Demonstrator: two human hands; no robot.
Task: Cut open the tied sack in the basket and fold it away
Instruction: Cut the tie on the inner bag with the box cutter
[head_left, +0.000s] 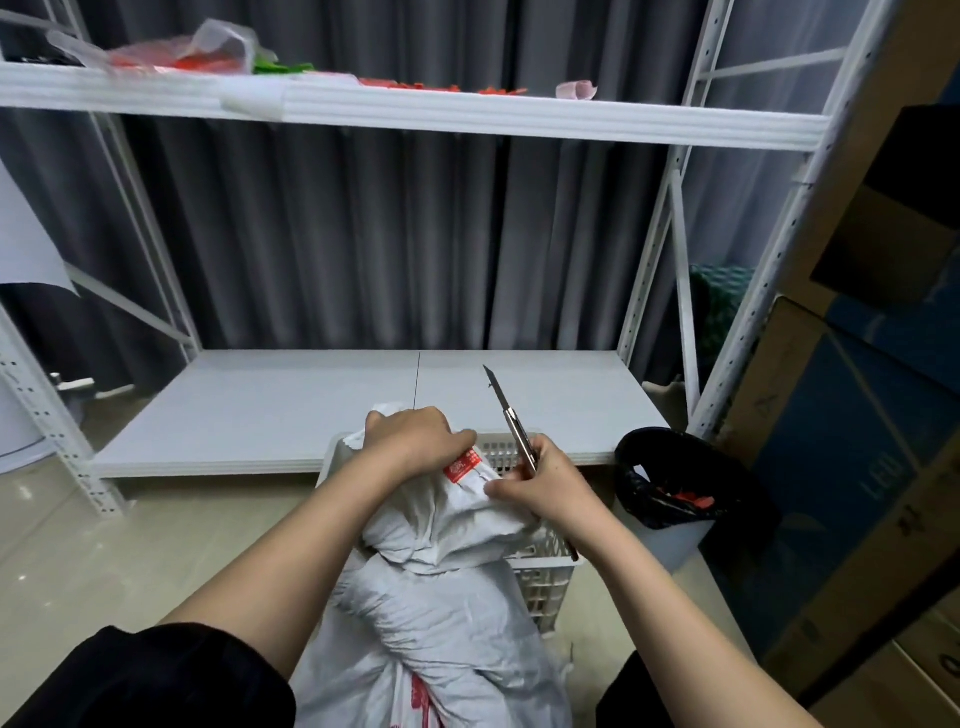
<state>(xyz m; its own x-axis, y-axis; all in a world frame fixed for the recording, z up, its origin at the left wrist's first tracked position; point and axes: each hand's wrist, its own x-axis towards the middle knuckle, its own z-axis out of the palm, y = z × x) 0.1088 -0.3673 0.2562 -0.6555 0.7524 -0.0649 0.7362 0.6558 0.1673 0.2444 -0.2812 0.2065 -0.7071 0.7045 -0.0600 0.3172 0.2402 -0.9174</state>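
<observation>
While the sack (447, 587) fills the basket (540, 571), left hand (410, 441) grips it; right hand (545, 483) holds a knife (511, 421).

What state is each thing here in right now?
Sack: closed, lying in the basket.
Basket: upright, holding the sack.
Utility knife: blade extended, pointing up, not touching the sack.
Left hand: gripping the sack's top.
Right hand: holding the knife, fingers pinching the sack.
Bin: open, black liner.

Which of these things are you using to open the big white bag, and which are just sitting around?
For the job:
- sack, gripped by left hand
- basket holding it
- utility knife, blade out, in right hand

Just lying about:
- black-lined bin
- plastic bags on the top shelf
- cardboard boxes
</observation>
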